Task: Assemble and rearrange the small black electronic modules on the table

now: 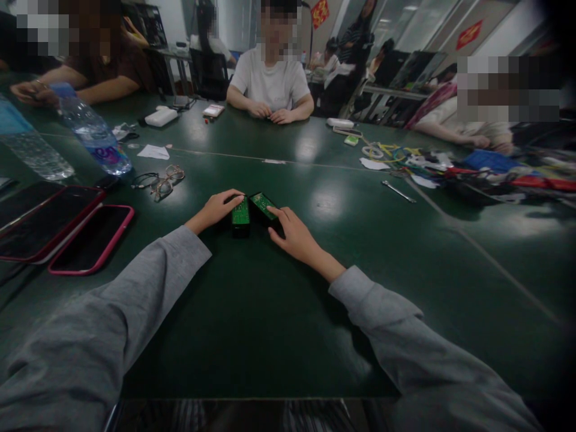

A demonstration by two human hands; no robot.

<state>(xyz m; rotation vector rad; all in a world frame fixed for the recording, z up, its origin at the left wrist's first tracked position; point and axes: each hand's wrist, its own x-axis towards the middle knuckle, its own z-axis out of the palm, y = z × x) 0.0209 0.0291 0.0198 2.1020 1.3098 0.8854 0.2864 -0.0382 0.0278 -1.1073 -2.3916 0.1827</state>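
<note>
Two small black boxes with green circuit boards on top sit on the dark green table in front of me. The left black box (pixel 240 217) points nearly straight away from me, and my left hand (pixel 216 210) grips it from the left with fingertips on its far end. The right black box (pixel 261 203) is turned at an angle, its far end close to the left one. My right hand (pixel 294 235) holds that box from the right, with a finger on the board and the thumb at its near side. Some fingers of both hands are hidden.
Left of my hands lie eyeglasses (pixel 167 182), a pink-edged phone (pixel 92 240), a dark tablet-like device (pixel 49 219) and a water bottle (pixel 92 132). At right are a wrench (pixel 398 191) and a heap of cables (pixel 432 161). Several people sit around the table.
</note>
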